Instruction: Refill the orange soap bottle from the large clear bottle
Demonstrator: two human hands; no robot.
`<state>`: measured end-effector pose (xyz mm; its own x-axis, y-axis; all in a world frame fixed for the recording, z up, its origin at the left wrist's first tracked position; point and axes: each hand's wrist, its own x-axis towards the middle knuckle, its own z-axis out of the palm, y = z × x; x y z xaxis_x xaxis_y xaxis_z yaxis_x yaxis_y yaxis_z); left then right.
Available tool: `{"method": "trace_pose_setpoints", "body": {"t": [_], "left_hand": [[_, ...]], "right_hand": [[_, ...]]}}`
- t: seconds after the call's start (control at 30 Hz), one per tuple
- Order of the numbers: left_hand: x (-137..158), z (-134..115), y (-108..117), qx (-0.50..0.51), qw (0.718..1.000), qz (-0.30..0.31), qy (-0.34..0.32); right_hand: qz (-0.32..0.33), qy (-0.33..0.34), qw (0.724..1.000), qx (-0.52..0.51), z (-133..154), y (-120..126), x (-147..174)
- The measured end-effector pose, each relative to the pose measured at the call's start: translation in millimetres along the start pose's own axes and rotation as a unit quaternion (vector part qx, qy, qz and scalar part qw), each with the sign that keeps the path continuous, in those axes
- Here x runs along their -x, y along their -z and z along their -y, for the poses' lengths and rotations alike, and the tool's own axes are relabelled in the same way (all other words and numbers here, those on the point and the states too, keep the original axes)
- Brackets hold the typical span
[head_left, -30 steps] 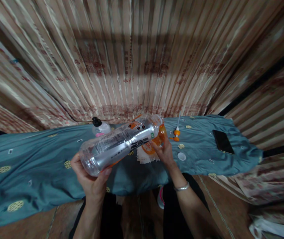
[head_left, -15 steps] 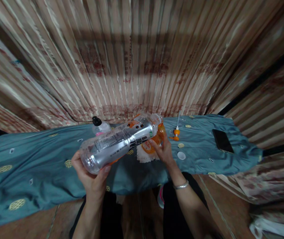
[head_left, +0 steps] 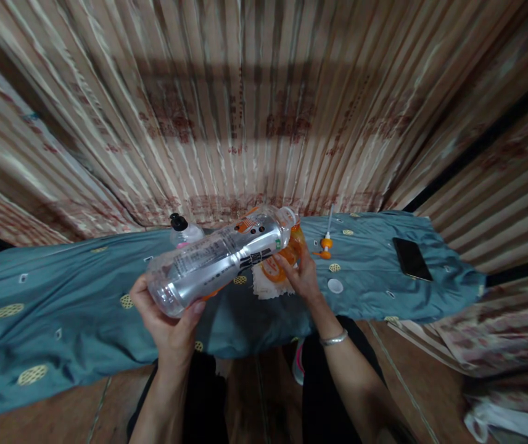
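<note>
My left hand (head_left: 170, 317) is closed around the base of a big clear plastic bottle (head_left: 220, 262) with a silver, black and orange label. That bottle is tilted, its open mouth higher and to the right, above an orange see-through bottle (head_left: 271, 271). Around the orange bottle's right side, my right hand (head_left: 303, 274) is closed, with a bangle on its wrist. The clear bottle's neck hides part of the orange bottle, so whether they touch I cannot tell. A pale cloth (head_left: 268, 290) lies under the orange bottle.
An orange pump head (head_left: 326, 243) with a pale tube lies right of my right hand, with a white round cap (head_left: 335, 285) nearer me. A black phone (head_left: 412, 259) lies farther right. A black-topped bottle (head_left: 185, 234) stands behind the clear one. Teal patterned fabric (head_left: 83, 296) covers the surface.
The clear bottle's mouth has shifted slightly left. Both hands keep their holds, and the whole view has moved a little.
</note>
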<state>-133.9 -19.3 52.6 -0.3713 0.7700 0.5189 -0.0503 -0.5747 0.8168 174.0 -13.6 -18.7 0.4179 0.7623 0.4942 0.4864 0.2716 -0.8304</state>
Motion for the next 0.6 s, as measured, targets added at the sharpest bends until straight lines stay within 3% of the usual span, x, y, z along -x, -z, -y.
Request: {"method": "trace_pose_setpoints", "body": {"t": [0.6], "left_hand": [[-2.8, -7.5, -4.3, -0.025, 1.000, -0.004, -0.011]], "right_hand": [[0.010, -0.004, 1.000, -0.012, 1.0, -0.4, -6.2]]}}
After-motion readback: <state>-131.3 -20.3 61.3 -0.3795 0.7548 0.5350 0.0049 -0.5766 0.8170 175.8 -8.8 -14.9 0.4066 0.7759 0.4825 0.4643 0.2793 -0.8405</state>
